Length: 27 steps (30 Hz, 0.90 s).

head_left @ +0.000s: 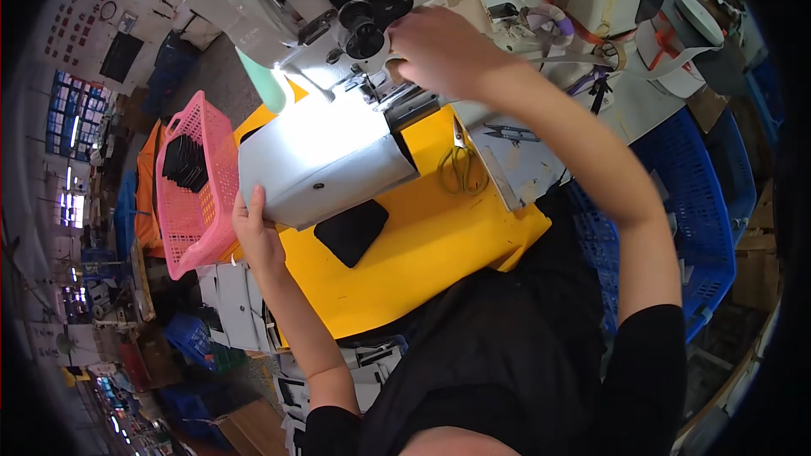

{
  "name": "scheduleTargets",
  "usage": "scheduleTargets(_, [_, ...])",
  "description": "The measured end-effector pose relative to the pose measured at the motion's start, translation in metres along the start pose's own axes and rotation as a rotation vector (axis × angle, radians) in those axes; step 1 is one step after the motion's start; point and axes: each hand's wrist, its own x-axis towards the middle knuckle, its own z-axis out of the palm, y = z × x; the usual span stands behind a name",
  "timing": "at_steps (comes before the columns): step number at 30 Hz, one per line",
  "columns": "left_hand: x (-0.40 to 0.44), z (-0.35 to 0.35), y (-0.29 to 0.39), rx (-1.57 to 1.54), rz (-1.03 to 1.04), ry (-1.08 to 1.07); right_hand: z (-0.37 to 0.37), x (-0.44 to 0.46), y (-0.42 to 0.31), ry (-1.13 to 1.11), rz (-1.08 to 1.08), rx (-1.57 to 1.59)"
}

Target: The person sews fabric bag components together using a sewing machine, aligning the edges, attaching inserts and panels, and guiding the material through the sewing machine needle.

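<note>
My left hand (258,236) grips the near left corner of a light grey pouch-like piece (338,171), thumb on top. That piece has a small dark eyelet and an open, dark-lined right end. Its far part sits by the needle area of a sewing machine (365,29), under a bright lamp glare. My right hand (443,49) is at the machine head, beside the black tension knob. The fingers are curled, and what they hold, if anything, is hidden. A black fabric piece (352,231) lies just below the grey pouch-like piece.
Yellow sheeting (405,274) covers the work surface. Scissors (461,167) and thread snips (511,133) lie to the right. A pink basket (198,228) with black pieces (185,162) stands left; a blue crate (701,228) stands right. Grey panels (236,306) are stacked lower left.
</note>
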Motion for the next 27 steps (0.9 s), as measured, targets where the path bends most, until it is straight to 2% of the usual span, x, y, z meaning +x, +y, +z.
scheduleTargets(1, [0.0, 0.002, 0.0, -0.011, -0.012, -0.003, 0.0, -0.023, -0.008, 0.344, -0.076, 0.029])
scheduleTargets(3, [-0.001, 0.004, 0.0, -0.036, -0.038, 0.003, -0.008, -0.067, -0.037, 0.32, 0.178, 0.386])
scheduleTargets(5, [0.004, 0.001, -0.003, -0.038, -0.052, -0.003, 0.014, -0.097, -0.044, 0.104, 0.304, 0.442])
scheduleTargets(9, [0.02, 0.001, 0.001, -0.04, -0.078, -0.044, 0.084, -0.097, -0.049, 0.277, 0.214, 0.452])
scheduleTargets(11, [0.026, 0.001, 0.006, -0.051, -0.072, -0.05, 0.104, -0.084, -0.053, -0.037, 0.118, 0.578])
scheduleTargets(12, [0.027, 0.001, 0.01, -0.043, -0.07, -0.048, 0.115, -0.079, -0.058, -0.033, 0.117, 0.585])
scheduleTargets(14, [0.028, 0.003, 0.027, 0.067, -0.005, -0.028, 0.133, -0.067, -0.069, -0.127, 0.316, 0.927])
scheduleTargets(15, [0.028, 0.006, 0.037, 0.121, 0.028, -0.018, 0.134, -0.06, -0.078, -0.126, 0.313, 0.932])
scheduleTargets(18, [0.024, 0.017, 0.067, 0.256, 0.104, -0.007, 0.129, -0.05, -0.11, 0.252, 0.432, 1.422])
scheduleTargets(19, [0.021, 0.021, 0.076, 0.32, 0.141, -0.002, 0.132, -0.051, -0.113, 0.247, 0.432, 1.427])
scheduleTargets(22, [0.009, 0.034, 0.096, 0.43, 0.184, 0.029, 0.15, -0.055, -0.121, 0.196, 0.701, 1.53])
scheduleTargets(23, [0.004, 0.038, 0.104, 0.483, 0.207, 0.044, 0.157, -0.058, -0.114, 0.185, 0.693, 1.534])
scheduleTargets(25, [-0.013, 0.059, 0.119, 0.517, 0.267, 0.081, 0.17, -0.069, -0.086, -0.205, 0.706, 0.682])
scheduleTargets(27, [-0.032, 0.08, 0.128, 0.585, 0.382, 0.126, 0.178, -0.082, -0.066, 0.122, 0.615, 0.293])
